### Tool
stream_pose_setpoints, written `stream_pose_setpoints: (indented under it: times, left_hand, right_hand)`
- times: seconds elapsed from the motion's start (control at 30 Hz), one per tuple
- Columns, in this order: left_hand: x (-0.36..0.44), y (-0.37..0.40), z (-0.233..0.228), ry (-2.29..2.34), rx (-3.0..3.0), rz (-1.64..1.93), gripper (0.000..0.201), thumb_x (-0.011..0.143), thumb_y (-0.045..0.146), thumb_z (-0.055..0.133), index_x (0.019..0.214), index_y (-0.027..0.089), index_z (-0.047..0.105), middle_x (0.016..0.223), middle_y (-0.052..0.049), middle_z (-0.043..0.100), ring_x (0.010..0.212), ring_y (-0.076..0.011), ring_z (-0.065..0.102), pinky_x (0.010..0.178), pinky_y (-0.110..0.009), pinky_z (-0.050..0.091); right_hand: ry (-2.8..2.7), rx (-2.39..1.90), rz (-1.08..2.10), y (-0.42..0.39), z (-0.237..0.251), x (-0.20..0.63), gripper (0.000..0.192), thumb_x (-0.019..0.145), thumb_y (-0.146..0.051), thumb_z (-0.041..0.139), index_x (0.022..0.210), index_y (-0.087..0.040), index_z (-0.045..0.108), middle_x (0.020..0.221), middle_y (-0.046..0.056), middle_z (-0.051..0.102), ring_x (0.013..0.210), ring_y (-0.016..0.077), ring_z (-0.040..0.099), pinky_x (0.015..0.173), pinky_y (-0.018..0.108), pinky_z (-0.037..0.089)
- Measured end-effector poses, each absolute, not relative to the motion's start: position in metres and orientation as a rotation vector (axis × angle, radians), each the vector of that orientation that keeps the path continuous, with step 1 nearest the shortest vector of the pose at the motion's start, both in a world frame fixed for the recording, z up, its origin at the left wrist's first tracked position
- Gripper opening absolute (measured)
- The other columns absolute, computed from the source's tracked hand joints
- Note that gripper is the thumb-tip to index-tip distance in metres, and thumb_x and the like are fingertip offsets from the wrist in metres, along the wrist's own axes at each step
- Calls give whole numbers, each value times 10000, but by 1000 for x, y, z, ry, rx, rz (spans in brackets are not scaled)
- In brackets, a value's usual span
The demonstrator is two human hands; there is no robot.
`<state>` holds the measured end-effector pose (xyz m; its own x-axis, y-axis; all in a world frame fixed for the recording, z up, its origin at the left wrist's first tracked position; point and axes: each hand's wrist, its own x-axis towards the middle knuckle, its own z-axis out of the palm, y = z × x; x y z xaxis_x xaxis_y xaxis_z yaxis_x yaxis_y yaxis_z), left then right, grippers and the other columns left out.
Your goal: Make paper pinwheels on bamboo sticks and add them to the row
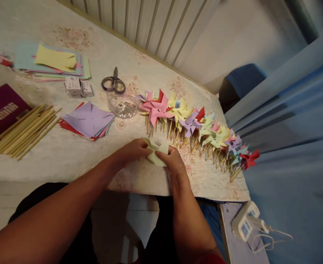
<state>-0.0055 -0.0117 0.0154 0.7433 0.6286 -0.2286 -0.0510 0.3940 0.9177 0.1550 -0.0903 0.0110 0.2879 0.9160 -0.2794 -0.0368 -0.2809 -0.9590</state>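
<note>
- The tabletop (50, 165) is carrying the spread of things; its left part is running out of view.
- The row of paper pinwheels (191, 124) is lying beyond and to the right of the hands, its long axis slanting nearer at the right end. The right hand (176, 161) is sitting closer to most of it than the left hand (136, 149). The heads are overlapping, hiding some sticks and making a count hard.
- The stack of cut squares (89, 119) is lying to the left of the left hand and farther off; its purple top sheet is covering most of the layers beneath.
- The clear tub (124, 107) is standing beyond the left hand, a little to its left.
- Both hands are pinching the pale green paper (156, 160), the left clamped on its left side, the right on its right side with the thumb reaching toward the middle. Fingers underneath are hiding from view.
- That paper is bridging the hands side to side above the near edge, bent and showing no clear long axis; whether a fastener is going through it, nobody can tell.
- The small metal pieces (125, 110) inside the tub are merging into one glittering heap.
</note>
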Motion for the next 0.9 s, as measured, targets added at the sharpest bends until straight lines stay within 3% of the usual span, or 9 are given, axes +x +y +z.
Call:
stream_pose_setpoints:
  times: [0.47, 0.6, 0.77, 0.9]
  left_hand:
    - [-7, -13, 18, 626, 1226, 441, 95, 593, 225, 665, 539, 191, 595, 546, 27, 520, 520, -109, 419, 517, -237, 272]
    - [-7, -13, 16, 693, 1078, 482, 132, 625, 268, 728, 598, 179, 633, 582, 15, 575, 543, -115, 485, 549, -242, 352]
    - [-7, -11, 9, 634, 770, 516, 377, 660, 475, 812, 824, 150, 717, 835, -72, 720, 726, -171, 646, 692, -294, 488]
    - [-1, -16, 1, 578, 667, 527, 371, 655, 444, 849, 869, 167, 724, 860, -69, 727, 783, -165, 661, 756, -286, 511]
  right_hand:
    - [-948, -1655, 1119, -88, 9, 150, 174, 623, -320, 734, 711, -186, 667, 561, -69, 587, 505, 94, 478, 516, 222, 380]
    - [-846, -1598, 1073, -85, -1, 150, 195, 627, -331, 743, 709, -190, 637, 564, -75, 578, 492, 94, 473, 500, 222, 382]
    - [-633, -1459, 990, -79, -10, 146, 244, 621, -347, 762, 744, -194, 616, 593, -62, 606, 505, 111, 514, 525, 248, 447]
    - [-478, -1345, 949, -76, -7, 138, 284, 616, -328, 768, 813, -189, 618, 656, -34, 649, 533, 123, 560, 555, 265, 490]
